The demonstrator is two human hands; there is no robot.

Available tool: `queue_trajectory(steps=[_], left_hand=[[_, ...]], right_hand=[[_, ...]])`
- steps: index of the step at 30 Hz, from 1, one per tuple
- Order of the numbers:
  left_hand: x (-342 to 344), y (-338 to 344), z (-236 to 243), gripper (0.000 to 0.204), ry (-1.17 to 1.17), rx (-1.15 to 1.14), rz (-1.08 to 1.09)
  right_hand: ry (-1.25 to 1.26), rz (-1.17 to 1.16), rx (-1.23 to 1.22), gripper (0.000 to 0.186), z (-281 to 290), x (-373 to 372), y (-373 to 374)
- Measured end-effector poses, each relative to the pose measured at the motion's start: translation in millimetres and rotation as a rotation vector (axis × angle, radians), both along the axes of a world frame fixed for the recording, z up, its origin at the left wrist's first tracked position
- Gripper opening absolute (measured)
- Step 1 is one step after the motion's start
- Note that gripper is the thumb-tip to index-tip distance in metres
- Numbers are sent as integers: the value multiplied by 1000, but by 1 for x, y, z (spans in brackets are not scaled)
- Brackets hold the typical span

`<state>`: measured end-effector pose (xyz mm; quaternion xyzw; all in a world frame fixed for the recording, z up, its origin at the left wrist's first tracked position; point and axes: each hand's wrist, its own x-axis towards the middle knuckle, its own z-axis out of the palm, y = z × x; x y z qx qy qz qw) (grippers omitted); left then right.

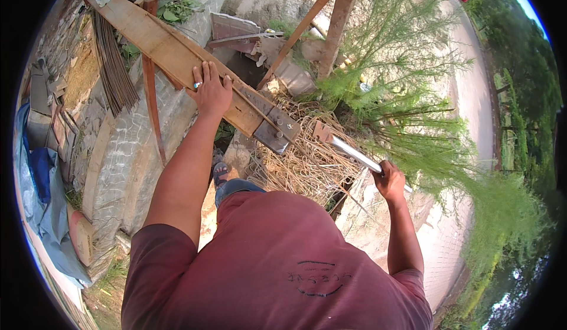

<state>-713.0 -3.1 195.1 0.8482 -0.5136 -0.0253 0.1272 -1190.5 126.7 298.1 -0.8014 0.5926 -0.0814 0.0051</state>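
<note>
My left hand (pixel 211 92) lies flat with its fingers apart on a long brown wooden plank (pixel 142 31) set on posts. Beneath or beside its fingers, a thin metal rod (pixel 255 104) runs along the plank. At the plank's near end is a dark steel block (pixel 277 130) with bolts or pins. My right hand (pixel 391 182) is wrapped round a silver metal bar (pixel 357 153), out to the right of the block. A rusty flat head (pixel 322 132) forms the bar's far end, apart from the block.
Bent rods (pixel 295 173) lie heaped below the block. A bundle of straight rods (pixel 112 64) hangs left of the plank. Slanting wooden posts (pixel 336 25) stand ahead, and a feathery green bush (pixel 407 105) leans in from the right. A blue tarp (pixel 50 212) lies far left.
</note>
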Motion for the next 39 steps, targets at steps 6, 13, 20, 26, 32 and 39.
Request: queue_trajectory(steps=[6,13,20,26,32,39], left_hand=[[1,0,-2,62,5,0,13],[3,1,-4,62,-19,11,31],[2,4,-8,62,-50,-11,46],[2,1,-9,63,-40,-32,45],[5,1,-17,64,-31,-86,44],[5,2,-17,63,-48,-92,35]], right_hand=[[43,190,134,19,-18,-2,-50],[-23,388,248,21,-52,1,-96],[131,427,272,16,-58,12,-147],[118,591,116,17,-71,29,-193],[110,763,121,20,-69,50,-220],[127,733,135,20,-66,58,-220]])
